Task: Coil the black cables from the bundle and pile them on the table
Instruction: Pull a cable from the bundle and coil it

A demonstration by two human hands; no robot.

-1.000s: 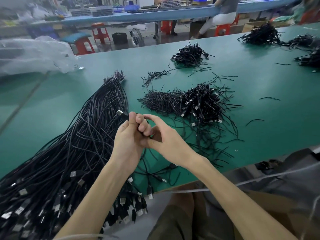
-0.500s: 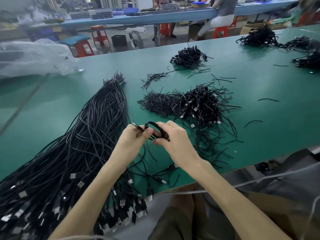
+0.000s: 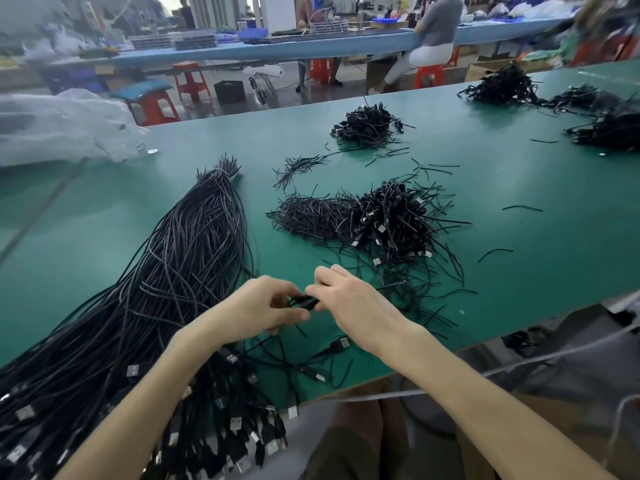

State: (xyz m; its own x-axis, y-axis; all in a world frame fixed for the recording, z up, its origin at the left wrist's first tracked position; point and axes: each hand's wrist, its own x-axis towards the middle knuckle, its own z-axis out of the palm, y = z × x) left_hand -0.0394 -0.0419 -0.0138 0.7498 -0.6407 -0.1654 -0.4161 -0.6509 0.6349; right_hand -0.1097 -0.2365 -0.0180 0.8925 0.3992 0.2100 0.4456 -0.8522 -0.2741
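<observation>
A small coiled cable (image 3: 304,302) is pinched between the left hand (image 3: 258,308) and the right hand (image 3: 353,301), with its long axis held left to right. The near edge of the table (image 3: 540,244) is seen just behind the wrists, and bare green is left to the right. The bundle (image 3: 180,258) is stretched along the left, and the pile of coils (image 3: 391,216) is heaped just beyond.

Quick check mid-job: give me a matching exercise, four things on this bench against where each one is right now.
1. cable bundle
2. coiled pile
3. small coil
4. clear plastic bag

A. pinched between left hand and right hand
B. crumpled at the far left
C. stretched out long, left of the hands
D. heaped ahead of the right hand

Pairs: 1-C, 2-D, 3-A, 4-B
</observation>
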